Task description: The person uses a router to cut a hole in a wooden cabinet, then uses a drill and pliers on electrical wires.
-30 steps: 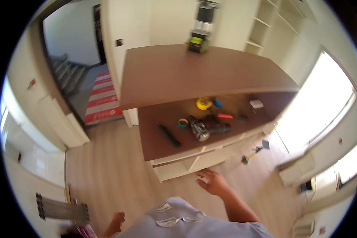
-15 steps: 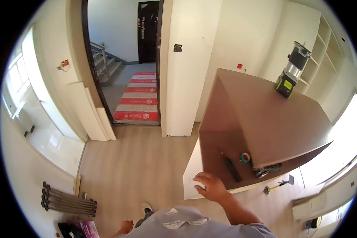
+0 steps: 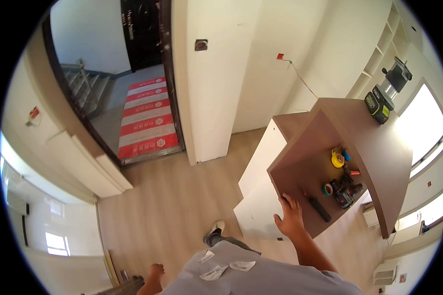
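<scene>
My right hand (image 3: 290,216) rests on the near left edge of a brown-lined cabinet (image 3: 300,174), thumb apart and fingers stretched over the edge, holding nothing. Inside, close to that hand, lies a long black tool (image 3: 320,209). Beyond it are a green tape roll (image 3: 327,190), a black power tool (image 3: 343,194), a yellow roll (image 3: 337,158) and a small blue item (image 3: 347,155). A trim router (image 3: 383,93) with a battery stands on the brown top. My left hand (image 3: 156,271) hangs low on the left, fingers curled, with nothing visible in it.
A doorway at the far left opens onto red-and-white floor covering (image 3: 148,120) and stairs (image 3: 86,88). White panels (image 3: 93,164) lean by the door frame. Wires (image 3: 305,82) hang from the wall behind the cabinet. My shoe (image 3: 216,227) stands on the wood floor (image 3: 177,206).
The view has turned and moved closer to the cabinet, showing more of its inside and the tools there. My right hand now lies on the brown edge, by the white side. My left hand stays low.
</scene>
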Demonstrator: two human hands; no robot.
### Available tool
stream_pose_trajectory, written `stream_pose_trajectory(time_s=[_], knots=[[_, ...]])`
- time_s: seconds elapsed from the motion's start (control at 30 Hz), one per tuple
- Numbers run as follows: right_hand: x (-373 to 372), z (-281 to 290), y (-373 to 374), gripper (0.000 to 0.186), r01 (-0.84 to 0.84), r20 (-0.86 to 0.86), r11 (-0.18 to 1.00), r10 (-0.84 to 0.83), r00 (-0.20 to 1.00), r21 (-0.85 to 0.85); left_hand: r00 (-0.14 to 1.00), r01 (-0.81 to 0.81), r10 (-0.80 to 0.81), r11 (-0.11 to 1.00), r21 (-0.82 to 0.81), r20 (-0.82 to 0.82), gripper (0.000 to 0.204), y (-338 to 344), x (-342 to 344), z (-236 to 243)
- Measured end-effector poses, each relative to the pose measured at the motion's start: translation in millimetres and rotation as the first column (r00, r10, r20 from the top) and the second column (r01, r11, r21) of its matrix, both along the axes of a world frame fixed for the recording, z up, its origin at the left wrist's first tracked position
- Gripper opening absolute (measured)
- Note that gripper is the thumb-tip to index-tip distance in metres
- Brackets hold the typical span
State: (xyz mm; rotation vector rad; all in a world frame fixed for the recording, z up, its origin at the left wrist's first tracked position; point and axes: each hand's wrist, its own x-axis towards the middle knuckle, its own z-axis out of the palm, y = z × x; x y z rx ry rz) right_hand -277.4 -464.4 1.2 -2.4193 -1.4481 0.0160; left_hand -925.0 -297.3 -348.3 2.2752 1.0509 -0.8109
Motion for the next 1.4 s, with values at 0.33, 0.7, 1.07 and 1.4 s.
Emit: stream_pose_trajectory(time_s=[0.33,0.7,1.07,1.4], knots=[[9,6,44,0.064,0.254,-0.109,0.967,-0.253,0.961,-0.011,0.686,-0.651,0.685,0.728,-0.214,0.243,0.025,217,226,36],[37,-9,110,0.02,0.623,-0.233,0.716,-0.577,0.782,0.315,0.768,-0.445,0.536,0.84,-0.309,0.35,0.022,455,395,23],[65,-62,184,0.018,0.854,-0.796,-0.069,-0.408,0.448,0.516,0.724,0.144,0.061,0.961,-0.238,0.687,0.026,611,741,43],[62,-48,200,0.014,0.697,-0.913,-0.59,-0.271,0.305,0.408,0.343,0.764,-0.132,0.616,-0.194,0.93,0.026,409,1088,311]])
